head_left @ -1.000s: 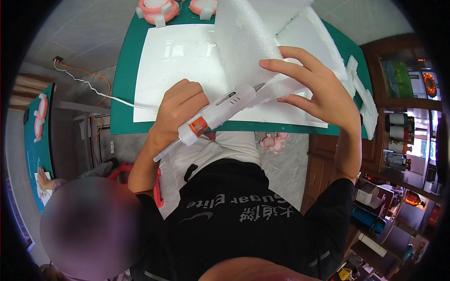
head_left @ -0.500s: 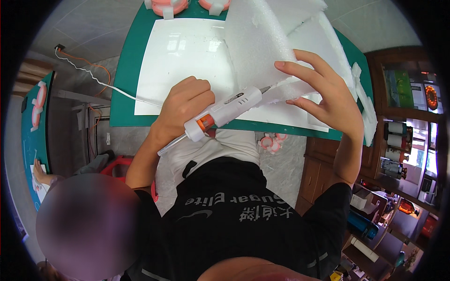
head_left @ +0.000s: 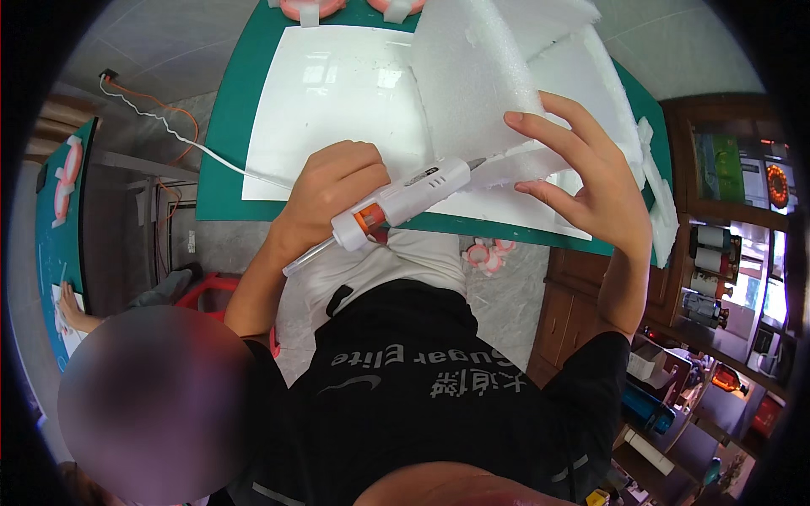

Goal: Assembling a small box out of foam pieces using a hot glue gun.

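Observation:
My left hand is closed around a white and orange hot glue gun. A clear glue stick sticks out of its back end. The gun's metal nozzle points right, at the lower edge of a white foam sheet. My right hand curves round that sheet's near right edge, thumb below and fingers above, spaced apart. The sheet stands tilted against other white foam pieces, forming a box-like shape. Under the foam lies a glossy white board on a green table mat.
A white cord runs from a wall socket toward my left hand. Pink rings with white foam sit at the table's far edge; similar pieces lie on the floor. Another person works at a table on the left. Wooden shelves stand right.
The view has shifted slightly. Both hands keep nearly the same place, with the nozzle still at the foam's lower edge.

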The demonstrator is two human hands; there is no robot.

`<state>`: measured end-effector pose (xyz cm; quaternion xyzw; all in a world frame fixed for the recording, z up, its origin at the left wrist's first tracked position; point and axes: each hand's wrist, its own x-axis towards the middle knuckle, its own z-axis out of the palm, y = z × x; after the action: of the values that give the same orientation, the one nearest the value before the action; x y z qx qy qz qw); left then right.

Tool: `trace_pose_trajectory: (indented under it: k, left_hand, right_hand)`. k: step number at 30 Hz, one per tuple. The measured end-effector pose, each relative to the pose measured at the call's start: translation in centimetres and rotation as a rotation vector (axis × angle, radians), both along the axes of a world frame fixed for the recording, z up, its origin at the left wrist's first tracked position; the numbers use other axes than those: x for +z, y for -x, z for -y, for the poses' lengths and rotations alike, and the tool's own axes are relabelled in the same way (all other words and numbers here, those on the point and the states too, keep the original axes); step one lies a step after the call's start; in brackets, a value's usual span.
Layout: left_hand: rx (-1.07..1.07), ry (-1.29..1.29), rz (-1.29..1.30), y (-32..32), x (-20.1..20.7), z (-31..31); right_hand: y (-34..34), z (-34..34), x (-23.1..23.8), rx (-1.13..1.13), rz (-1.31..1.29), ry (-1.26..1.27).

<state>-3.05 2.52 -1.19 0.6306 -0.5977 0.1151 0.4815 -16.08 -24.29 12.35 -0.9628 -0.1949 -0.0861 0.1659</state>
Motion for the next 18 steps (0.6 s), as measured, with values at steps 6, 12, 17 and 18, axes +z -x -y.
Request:
trace_pose_trajectory:
  k: [6,12,17,18]
  left_hand:
    - [-0.034,-0.013,-0.024,0.0,-0.1,-0.1]
    - [-0.085,-0.002,-0.089,0.1,-0.4,-0.8]
    - [-0.086,0.037,-0.111,-0.5,-0.9,-1.0]
    - [-0.058,0.056,-0.104,-0.5,-1.0,-1.0]
  right_hand:
    - [0.2,-0.3,-0.1,-0.040,0.025,0.001]
    - [0.2,-0.2,0.0,-0.050,0.028,-0.010]
    - [0.1,-0.3,-0.2,-0.032,0.056,0.005]
    - [0.1,-0.3,-0.2,-0.037,0.055,0.001]
